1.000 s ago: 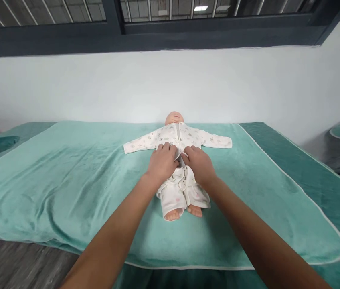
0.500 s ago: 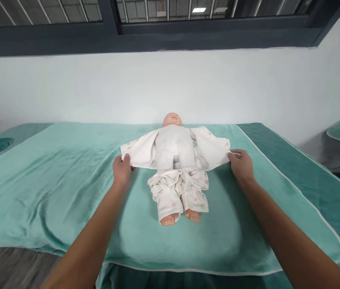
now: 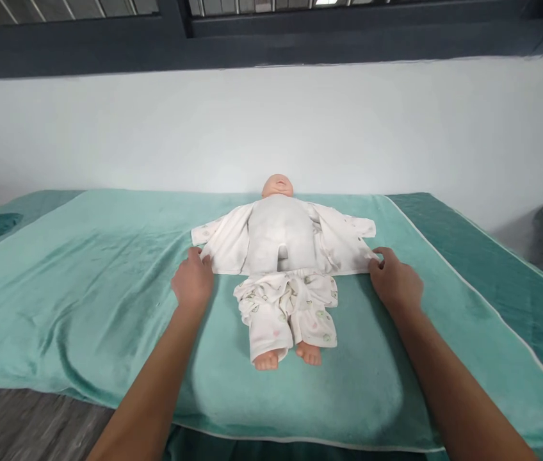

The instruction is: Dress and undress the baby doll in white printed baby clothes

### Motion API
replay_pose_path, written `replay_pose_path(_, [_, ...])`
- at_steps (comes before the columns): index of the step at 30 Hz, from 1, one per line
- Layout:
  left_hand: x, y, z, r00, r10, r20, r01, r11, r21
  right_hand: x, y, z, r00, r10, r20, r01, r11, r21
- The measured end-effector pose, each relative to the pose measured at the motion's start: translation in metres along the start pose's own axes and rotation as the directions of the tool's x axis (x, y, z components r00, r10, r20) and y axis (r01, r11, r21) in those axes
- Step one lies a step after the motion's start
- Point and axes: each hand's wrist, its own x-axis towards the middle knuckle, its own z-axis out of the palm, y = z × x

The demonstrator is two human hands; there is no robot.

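A baby doll [image 3: 281, 234] lies on its back, head towards the wall and bare feet towards me. Its white baby shirt [image 3: 231, 240] is spread wide at the front, so the pale cloth torso shows. My left hand [image 3: 193, 276] pinches the lower corner of the left front panel. At the opposite lower corner, my right hand [image 3: 394, 278] has thumb and fingers closed on the hem. Both sleeves stretch out sideways above my hands. Patterned white baby trousers [image 3: 283, 307] cover the legs and sit bunched below the torso.
Under the doll a light green blanket [image 3: 108, 288] covers the bed, with folds on the left. Darker green cloth [image 3: 502, 282] lies along the right. Behind stands a white wall [image 3: 271, 128] below a dark window frame [image 3: 329, 41]. Grey floor [image 3: 26, 416] shows at lower left.
Both hands have moved slightly lower and outward with the shirt's front corners. The sleeve ends now show beyond the panels. The view has tilted down a little.
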Motion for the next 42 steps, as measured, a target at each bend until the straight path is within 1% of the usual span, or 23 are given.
replay_pose_path(1, [0.0, 0.0, 0.001, 0.997, 0.061, -0.057, -0.061, 0.998, -0.007, -0.001, 0.0, 0.0, 1.0, -0.019, -0.001, 0.019, 1.0, -0.021])
replay_pose_path(2, [-0.001, -0.001, 0.002, 0.983, 0.136, -0.125, -0.139, 0.99, -0.009, -0.001, 0.001, 0.001, 0.999, -0.043, -0.006, 0.043, 0.999, -0.031])
replay_pose_path(3, [-0.002, 0.0, 0.002, 0.956, 0.224, -0.188, -0.23, 0.973, -0.007, -0.002, 0.001, 0.002, 0.997, -0.071, -0.016, 0.071, 0.997, -0.028])
replay_pose_path(4, [-0.004, 0.0, 0.003, 0.92, 0.318, -0.23, -0.328, 0.945, -0.005, -0.003, 0.002, 0.004, 0.994, -0.103, -0.035, 0.103, 0.995, -0.011])
replay_pose_path(5, [-0.006, 0.001, 0.003, 0.878, 0.412, -0.245, -0.427, 0.904, -0.01, -0.003, 0.002, 0.005, 0.988, -0.141, -0.063, 0.143, 0.989, 0.025])
replay_pose_path(7, [-0.011, 0.004, 0.002, 0.787, 0.583, -0.203, -0.605, 0.793, -0.071, -0.007, -0.001, 0.008, 0.963, -0.235, -0.132, 0.254, 0.954, 0.161])
replay_pose_path(8, [-0.014, 0.006, 0.002, 0.737, 0.656, -0.163, -0.675, 0.728, -0.121, -0.009, -0.003, 0.008, 0.945, -0.283, -0.162, 0.318, 0.911, 0.262])
replay_pose_path(10, [-0.02, 0.011, 0.001, 0.641, 0.764, -0.076, -0.757, 0.613, -0.228, -0.016, -0.011, 0.01, 0.909, -0.377, -0.178, 0.415, 0.776, 0.476])
replay_pose_path(11, [-0.022, 0.013, 0.0, 0.602, 0.798, -0.036, -0.774, 0.571, -0.273, -0.02, -0.016, 0.01, 0.891, -0.422, -0.165, 0.436, 0.697, 0.569])
replay_pose_path(12, [-0.023, 0.015, 0.0, 0.572, 0.82, -0.001, -0.78, 0.544, -0.31, -0.024, -0.021, 0.011, 0.873, -0.464, -0.149, 0.442, 0.626, 0.643])
replay_pose_path(14, [-0.025, 0.018, -0.001, 0.546, 0.837, 0.046, -0.774, 0.525, -0.354, -0.032, -0.031, 0.013, 0.835, -0.53, -0.148, 0.461, 0.527, 0.714])
replay_pose_path(15, [-0.025, 0.018, -0.002, 0.545, 0.837, 0.06, -0.769, 0.526, -0.364, -0.034, -0.035, 0.014, 0.811, -0.562, -0.166, 0.492, 0.499, 0.714])
replay_pose_path(17, [-0.024, 0.019, -0.003, 0.55, 0.831, 0.078, -0.758, 0.537, -0.37, -0.038, -0.041, 0.016, 0.746, -0.638, -0.19, 0.58, 0.484, 0.655])
replay_pose_path(19, [-0.023, 0.02, -0.003, 0.551, 0.829, 0.094, -0.753, 0.543, -0.372, -0.038, -0.044, 0.017, 0.685, -0.711, -0.159, 0.655, 0.506, 0.562])
replay_pose_path(21, [-0.023, 0.019, -0.003, 0.551, 0.828, 0.105, -0.746, 0.545, -0.382, -0.038, -0.045, 0.017, 0.662, -0.742, -0.107, 0.685, 0.541, 0.488])
replay_pose_path(24, [-0.022, 0.019, -0.003, 0.557, 0.823, 0.116, -0.728, 0.55, -0.408, -0.037, -0.044, 0.016, 0.665, -0.743, -0.074, 0.696, 0.581, 0.422])
replay_pose_path(28, [-0.022, 0.021, -0.004, 0.579, 0.805, 0.127, -0.683, 0.564, -0.463, -0.036, -0.044, 0.017, 0.674, -0.735, -0.076, 0.695, 0.596, 0.401])
replay_pose_path(30, [-0.021, 0.022, -0.005, 0.604, 0.787, 0.13, -0.638, 0.574, -0.513, -0.037, -0.044, 0.017, 0.698, -0.711, -0.087, 0.669, 0.604, 0.433])
replay_pose_path(32, [-0.021, 0.023, -0.007, 0.645, 0.751, 0.14, -0.55, 0.583, -0.597, -0.037, -0.044, 0.015, 0.733, -0.675, -0.087, 0.612, 0.599, 0.516])
replay_pose_path(35, [-0.021, 0.023, -0.011, 0.716, 0.67, 0.195, -0.361, 0.595, -0.718, -0.038, -0.042, 0.009, 0.782, -0.62, -0.062, 0.482, 0.54, 0.69])
replay_pose_path(37, [-0.022, 0.022, -0.015, 0.741, 0.625, 0.245, -0.251, 0.596, -0.762, -0.039, -0.041, 0.005, 0.789, -0.614, -0.029, 0.399, 0.476, 0.784])
replay_pose_path(39, [-0.023, 0.021, -0.018, 0.743, 0.607, 0.282, -0.174, 0.581, -0.795, -0.04, -0.04, 0.003, 0.779, -0.627, 0.016, 0.325, 0.425, 0.845])
replay_pose_path(42, [-0.023, 0.019, -0.021, 0.722, 0.614, 0.319, -0.101, 0.55, -0.829, -0.041, -0.04, 0.002, 0.776, -0.626, 0.072, 0.24, 0.399, 0.885])
